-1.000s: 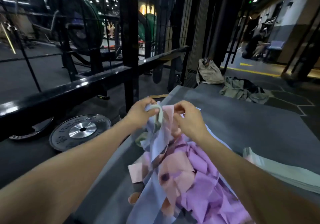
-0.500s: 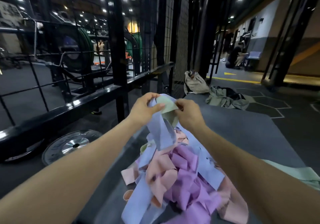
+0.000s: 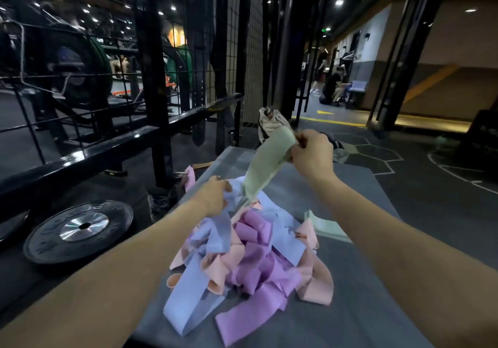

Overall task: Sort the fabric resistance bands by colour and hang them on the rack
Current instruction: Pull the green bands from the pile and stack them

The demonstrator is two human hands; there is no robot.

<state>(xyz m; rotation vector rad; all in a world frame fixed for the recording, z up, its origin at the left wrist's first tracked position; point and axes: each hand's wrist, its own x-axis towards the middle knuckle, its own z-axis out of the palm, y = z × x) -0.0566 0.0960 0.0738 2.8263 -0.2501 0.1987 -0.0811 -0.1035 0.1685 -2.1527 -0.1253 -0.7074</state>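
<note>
A grey platform (image 3: pixel 336 280) carries a tangled pile (image 3: pixel 250 261) of purple, blue and pink bands. Above it, the right hand (image 3: pixel 312 156) pinches a green band (image 3: pixel 266 164) lifted taut, its lower end in the pile. The left hand (image 3: pixel 213 196) grips a blue band (image 3: pixel 223 226) on the pile.

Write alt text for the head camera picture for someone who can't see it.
The right hand pulls a pale green band up from a tangled pile of bands on a grey mat, while the left hand grips a blue band.
</note>
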